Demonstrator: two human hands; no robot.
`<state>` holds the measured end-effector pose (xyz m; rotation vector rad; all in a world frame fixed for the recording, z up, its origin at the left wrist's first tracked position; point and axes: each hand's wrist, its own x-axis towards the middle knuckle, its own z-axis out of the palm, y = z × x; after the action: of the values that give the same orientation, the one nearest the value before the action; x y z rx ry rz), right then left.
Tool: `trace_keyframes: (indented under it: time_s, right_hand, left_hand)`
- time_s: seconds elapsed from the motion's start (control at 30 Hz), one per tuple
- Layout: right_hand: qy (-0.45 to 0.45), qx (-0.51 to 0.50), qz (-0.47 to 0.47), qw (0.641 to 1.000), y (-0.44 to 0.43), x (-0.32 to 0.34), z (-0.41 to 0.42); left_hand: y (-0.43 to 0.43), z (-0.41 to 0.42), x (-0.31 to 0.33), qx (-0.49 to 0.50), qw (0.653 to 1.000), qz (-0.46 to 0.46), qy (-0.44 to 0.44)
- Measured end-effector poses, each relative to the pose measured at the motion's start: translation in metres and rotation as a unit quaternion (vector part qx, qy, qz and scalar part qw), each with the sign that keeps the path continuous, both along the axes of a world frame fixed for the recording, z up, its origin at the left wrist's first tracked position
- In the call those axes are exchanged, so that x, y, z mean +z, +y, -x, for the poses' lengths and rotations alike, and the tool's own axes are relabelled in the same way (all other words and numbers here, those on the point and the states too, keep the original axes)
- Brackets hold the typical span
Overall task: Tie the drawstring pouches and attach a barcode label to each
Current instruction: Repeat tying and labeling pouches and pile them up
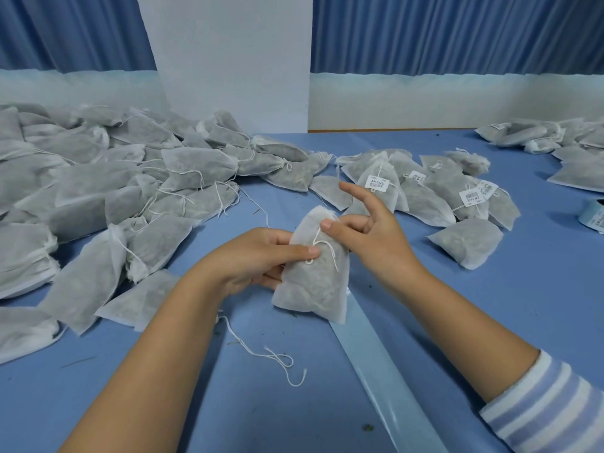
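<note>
A white mesh drawstring pouch (312, 282) filled with dark herbs is held upright over the blue table. My left hand (258, 256) grips its left side, thumb pressing the white string (322, 251) on the front. My right hand (362, 220) pinches the pouch's gathered neck with thumb and a bent finger, while its index finger points up and away. The string's loose ends hang down the pouch's front.
A large heap of unlabelled pouches (98, 197) covers the left of the table. Pouches with barcode labels (434, 188) lie at centre right, more at far right (555, 135). A label roll (593, 220) sits at the right edge. Backing strip (376, 361) and loose string (271, 354) lie near me.
</note>
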<state>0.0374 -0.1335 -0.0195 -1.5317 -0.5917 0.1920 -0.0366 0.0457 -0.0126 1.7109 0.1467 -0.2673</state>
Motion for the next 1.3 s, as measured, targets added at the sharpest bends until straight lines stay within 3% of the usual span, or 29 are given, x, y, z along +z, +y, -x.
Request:
trace_keyframes:
  time_s: [0.2, 0.43, 0.63, 0.77, 1.0, 1.3]
  right_hand:
    - [0.043, -0.003, -0.032, 0.999, 0.001, -0.001, -0.002]
    - [-0.033, 0.018, 0.002, 0.999, 0.004, -0.004, 0.002]
    - [-0.099, -0.021, -0.018, 0.995, -0.002, 0.002, -0.002]
    - [-0.077, -0.020, -0.044, 0.996, -0.001, 0.005, 0.002]
    - [0.005, 0.058, 0.000, 0.998, 0.002, 0.006, 0.007]
    - [0.019, 0.022, 0.027, 0.999, 0.003, 0.002, 0.007]
  left_hand:
    - [0.009, 0.004, 0.007, -0.006, 1.000, -0.015, -0.006]
    - [0.024, 0.007, 0.007, -0.009, 0.998, -0.057, 0.022]
    - [0.031, 0.007, 0.008, 0.057, 0.997, -0.049, -0.022]
    - [0.028, 0.003, 0.005, 0.093, 0.994, -0.049, -0.038]
    - [0.016, 0.002, 0.003, 0.073, 0.993, -0.074, -0.049]
    - [0.013, 0.003, 0.004, 0.048, 0.995, -0.071, -0.058]
